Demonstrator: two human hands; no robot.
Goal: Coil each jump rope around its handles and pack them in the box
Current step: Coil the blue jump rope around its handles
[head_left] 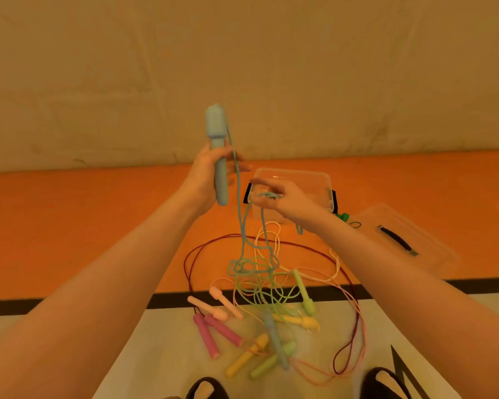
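The left hand grips the blue handle upright, fingers wrapped round its shaft, held well above the floor. From the handle's top the blue cord drops down past the hand. Just right of it, the right hand pinches a loop of that cord between thumb and fingers, in front of the clear box, which sits open on the orange floor. The cord runs on down into a knot of loops tangled with the green and yellow cords. The second blue handle lies below among the pink, yellow and green handles. Further right, the lid lies flat beside the box.

No coil is on the handle yet, by the look of it. The risk is the tangle: pulling the blue cord up to wind it would likely drag the other ropes along or tighten the knot. The loose handle could also swing and catch as it lifts. Freeing the cord first seems wise.
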